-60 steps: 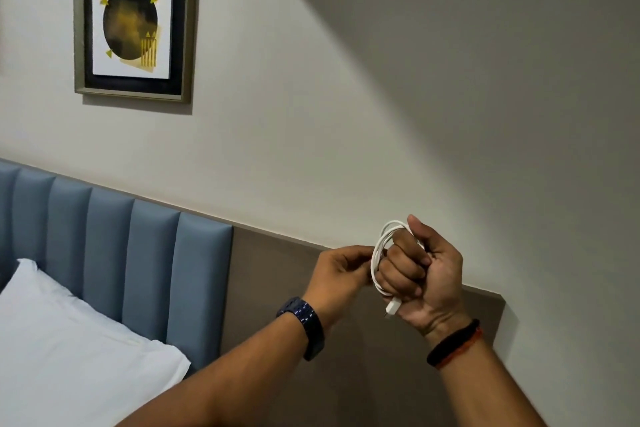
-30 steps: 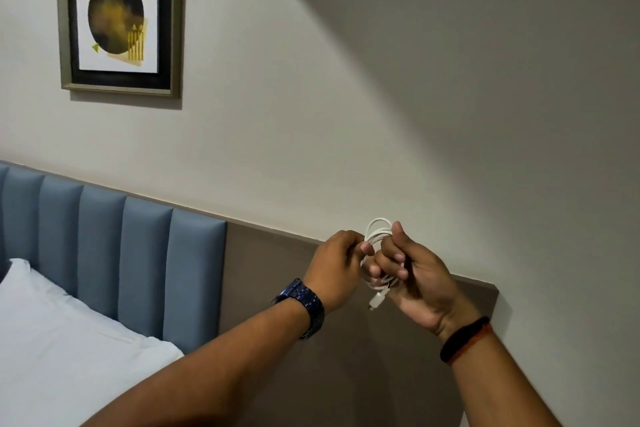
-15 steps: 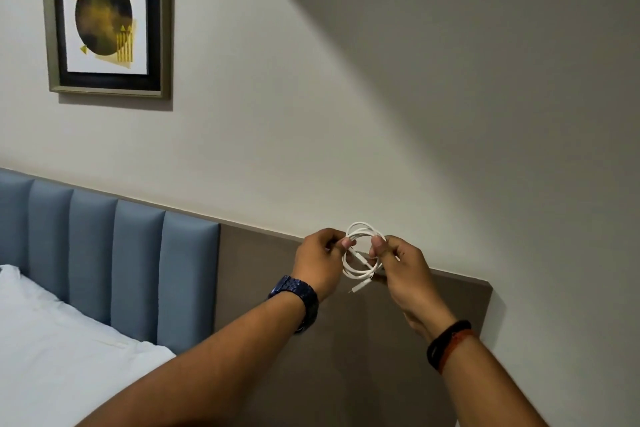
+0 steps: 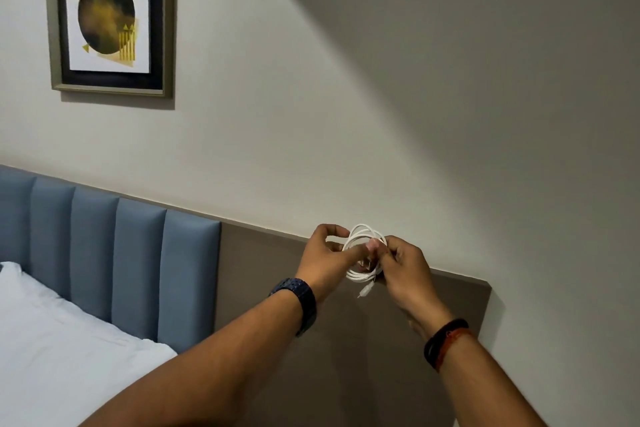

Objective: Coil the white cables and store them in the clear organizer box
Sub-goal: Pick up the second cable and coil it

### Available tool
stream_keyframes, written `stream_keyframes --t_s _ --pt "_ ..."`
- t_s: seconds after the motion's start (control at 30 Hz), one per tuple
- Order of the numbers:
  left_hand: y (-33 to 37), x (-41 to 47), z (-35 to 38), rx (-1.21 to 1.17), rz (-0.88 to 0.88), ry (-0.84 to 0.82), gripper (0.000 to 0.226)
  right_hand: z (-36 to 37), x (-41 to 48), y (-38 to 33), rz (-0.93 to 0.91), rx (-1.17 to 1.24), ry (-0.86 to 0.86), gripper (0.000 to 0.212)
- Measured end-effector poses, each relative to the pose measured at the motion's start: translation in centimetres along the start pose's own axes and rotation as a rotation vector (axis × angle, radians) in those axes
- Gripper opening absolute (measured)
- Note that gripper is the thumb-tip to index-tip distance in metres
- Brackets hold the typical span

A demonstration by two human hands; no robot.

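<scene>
White, thin and rubbery, the cable point(image 4: 356, 274) is wound into a small round coil, held in the air between my hands in front of the brown wall panel point(image 4: 263, 274). I judge it very light, soft and springy, so the loops would fan apart if I slackened. My left hand point(image 4: 323, 258) pinches the coil at nine o'clock, thumb reaching across it. My right hand point(image 4: 403, 269) pinches the bundled strands at three o'clock. The plug point(image 4: 365, 291) dangles free at six o'clock. The best hold is across all loops together, never by the plug. The clear organizer box is not in view, and the blue headboard point(image 4: 138, 270) lies off toward nine o'clock.
</scene>
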State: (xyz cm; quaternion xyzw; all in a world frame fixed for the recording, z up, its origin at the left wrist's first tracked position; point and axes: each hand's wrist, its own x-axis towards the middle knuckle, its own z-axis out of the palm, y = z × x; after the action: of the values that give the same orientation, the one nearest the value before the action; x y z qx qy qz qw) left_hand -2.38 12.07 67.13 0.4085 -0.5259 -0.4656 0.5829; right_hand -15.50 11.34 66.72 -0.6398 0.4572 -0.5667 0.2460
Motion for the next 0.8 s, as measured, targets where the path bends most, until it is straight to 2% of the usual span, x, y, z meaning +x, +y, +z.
stream_keyframes --t_s 0.1,0.23,0.4,0.57,0.8 --pt "0.0 0.2 -0.3 0.108 -0.018 0.037 0.033 0.0 0.0 0.2 0.011 -0.013 0.015 0.031" --pt "0.2 -0.2 -0.9 0.502 0.130 0.148 0.017 -0.1 -0.1 0.7 0.053 -0.009 0.020 0.032" --pt "1.1 -1.0 -1.2 0.865 0.184 0.113 0.010 0.1 0.0 1.3 0.078 -0.036 0.027 0.031" --pt "1.4 -0.8 -3.4 0.870 0.218 -0.065 0.007 -1.2 0.1 1.7 0.090 -0.077 0.079 0.031" --pt "1.5 0.4 -6.6 0.843 0.445 0.052 0.007 -1.2 -0.3 -0.3 0.038 -0.004 -0.037 0.036"
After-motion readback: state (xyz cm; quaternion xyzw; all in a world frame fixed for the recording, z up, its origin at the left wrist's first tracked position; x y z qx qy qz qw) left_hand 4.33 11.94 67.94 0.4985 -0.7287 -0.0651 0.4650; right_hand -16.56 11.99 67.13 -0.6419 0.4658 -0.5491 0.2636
